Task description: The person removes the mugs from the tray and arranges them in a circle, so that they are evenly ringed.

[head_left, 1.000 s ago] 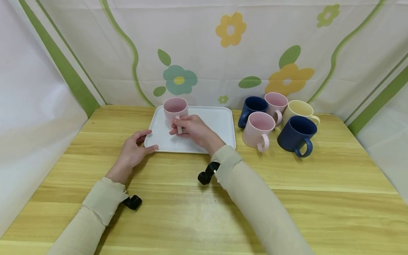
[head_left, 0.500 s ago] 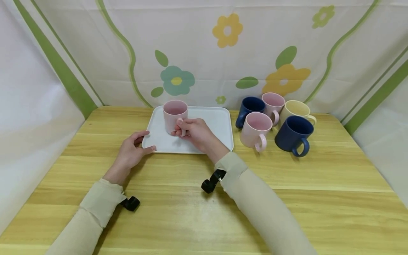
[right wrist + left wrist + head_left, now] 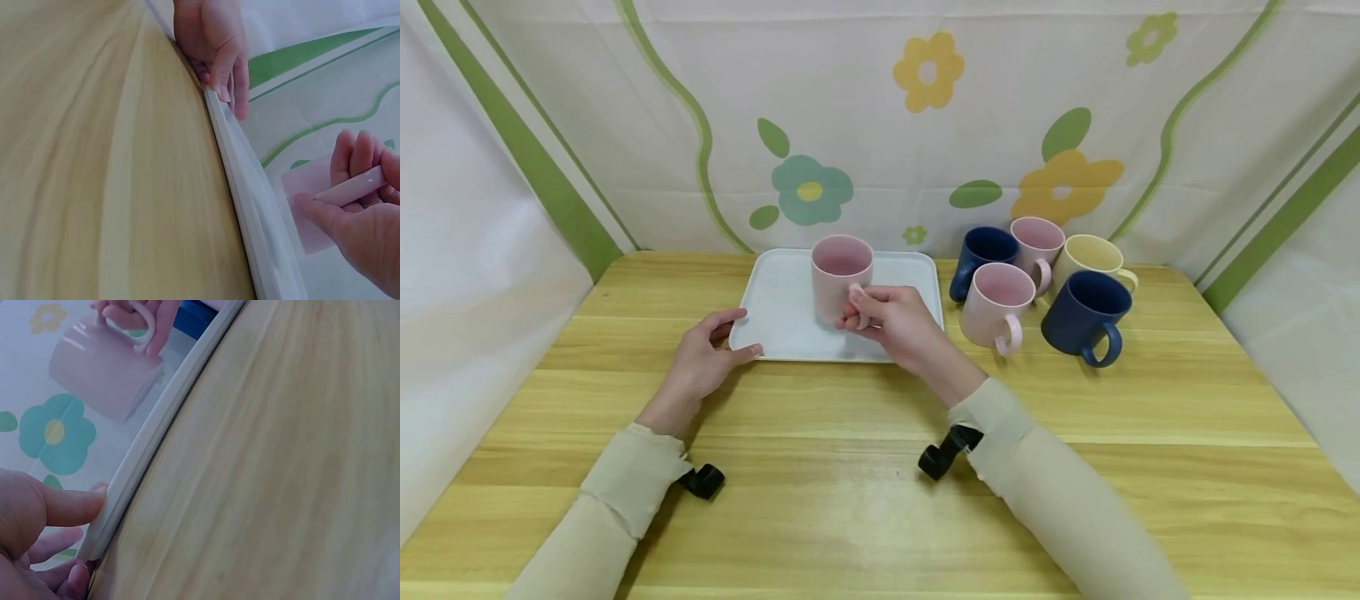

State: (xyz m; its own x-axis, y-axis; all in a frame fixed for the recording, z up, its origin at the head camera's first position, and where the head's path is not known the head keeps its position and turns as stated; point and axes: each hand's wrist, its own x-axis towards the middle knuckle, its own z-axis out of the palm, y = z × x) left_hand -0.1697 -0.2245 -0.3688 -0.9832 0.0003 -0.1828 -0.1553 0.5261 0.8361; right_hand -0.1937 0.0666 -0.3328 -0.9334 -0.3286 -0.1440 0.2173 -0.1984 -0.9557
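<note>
My right hand (image 3: 895, 323) grips the handle of a pink mug (image 3: 838, 287). That mug is upright over the middle of a white rectangular tray (image 3: 775, 325). In the left wrist view the mug's base (image 3: 134, 403) shows clear of the tray's rim, so it seems to hang just above the tray. At the tray's near left corner, my left hand (image 3: 703, 358) holds the edge. Its thumb (image 3: 78, 506) lies on the rim, while the other fingers bend around the corner, partly hidden.
To the tray's right stand several mugs close together: a pink one (image 3: 988, 312) in front, a navy one (image 3: 1086, 317) beside it, another navy one (image 3: 985, 250), another pink one (image 3: 1030, 237) and a yellow one (image 3: 1093, 250) behind. A flowered curtain (image 3: 850, 100) backs the wooden table (image 3: 820, 500).
The pink mug in my right hand has shifted to the right across the tray and a little nearer. My left hand stays at the tray corner. The view has turned slightly.
</note>
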